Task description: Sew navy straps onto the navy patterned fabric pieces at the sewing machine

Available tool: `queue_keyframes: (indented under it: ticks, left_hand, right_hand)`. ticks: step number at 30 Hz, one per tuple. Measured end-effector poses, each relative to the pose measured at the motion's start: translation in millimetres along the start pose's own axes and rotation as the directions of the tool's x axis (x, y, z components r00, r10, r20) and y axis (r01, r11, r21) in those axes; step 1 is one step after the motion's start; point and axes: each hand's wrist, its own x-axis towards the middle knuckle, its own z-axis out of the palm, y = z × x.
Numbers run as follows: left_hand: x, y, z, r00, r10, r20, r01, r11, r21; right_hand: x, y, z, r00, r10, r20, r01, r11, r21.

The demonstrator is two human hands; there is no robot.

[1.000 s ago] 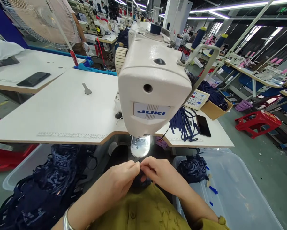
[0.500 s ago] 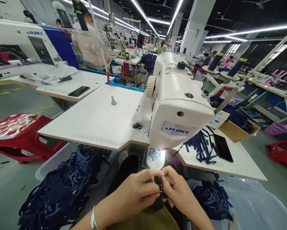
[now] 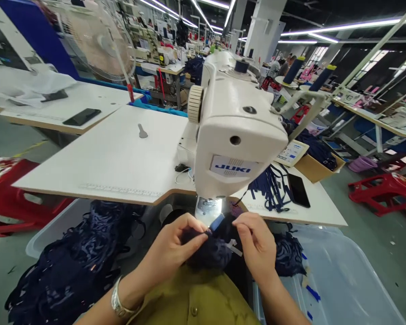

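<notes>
A navy patterned garment hangs bunched over my lap, just below the lit needle area of the white JUKI sewing machine. Thumb and forefinger of my left hand pinch its upper edge, where a short blue strap slants up to the right. On the other side, my right hand is closed in a pinch at a dark part of the same cloth; the exact bit between its fingertips is hard to make out. A small white tag shows between the hands.
Navy straps and a black phone lie right of the machine. A metal key-like piece rests on the white table. Navy garments fill a bin at left; a clear bin stands at right. Red stools flank the workstation.
My hands have moved apart from being close together, and the garment with its blue strap now shows between them. The camera view has shifted, so the machine sits further left.
</notes>
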Motion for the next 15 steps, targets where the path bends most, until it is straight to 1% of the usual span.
queue_keyframes:
  ticks: [1, 3, 4, 5, 7, 9, 11, 12, 15]
  left_hand:
    - [2, -1, 0.7, 1.0, -0.015, -0.026, 0.014, 1.0, -0.01]
    - [5, -3, 3.5, 0.999, -0.029, -0.042, 0.028, 0.999, -0.024]
    - [6, -4, 5.4, 0.999, -0.029, -0.045, 0.028, 0.999, -0.026]
    - [6, -5, 7.7, 0.999, -0.024, -0.047, 0.023, 0.999, -0.024]
    - [6, -5, 12.7, 0.998, -0.005, -0.059, 0.005, 1.0, -0.001]
    - [5, -5, 17.7, 0.998, 0.025, -0.065, -0.022, 0.999, 0.046]
    - [3, -4, 22.0, 0.994, 0.074, -0.076, -0.065, 0.992, 0.11]
    - [3, -4, 23.6, 0.99, 0.109, -0.091, -0.094, 0.984, 0.149]
    - [0, -5, 26.3, 0.962, 0.224, -0.154, -0.175, 0.944, 0.279]
  right_hand:
    - [-4, 1, 2, 0.998, 0.02, 0.051, -0.023, 0.999, 0.049]
    - [-11, 1, 7, 0.974, 0.062, 0.218, -0.093, 0.987, 0.133]
    - [-13, 1, 11, 0.961, 0.085, 0.263, -0.132, 0.978, 0.164]
    - [-16, 0, 15, 0.957, 0.117, 0.267, -0.173, 0.965, 0.199]
    - [-18, -1, 24, 0.954, 0.21, 0.214, -0.27, 0.91, 0.314]
    - [-19, -1, 32, 0.941, 0.299, 0.16, -0.339, 0.827, 0.449]
    - [-19, -1, 39, 0.937, 0.337, 0.096, -0.334, 0.775, 0.536]
    - [-19, -1, 42, 0.939, 0.338, 0.055, -0.311, 0.773, 0.554]
    - [-20, 1, 48, 0.943, 0.324, -0.073, -0.235, 0.808, 0.541]
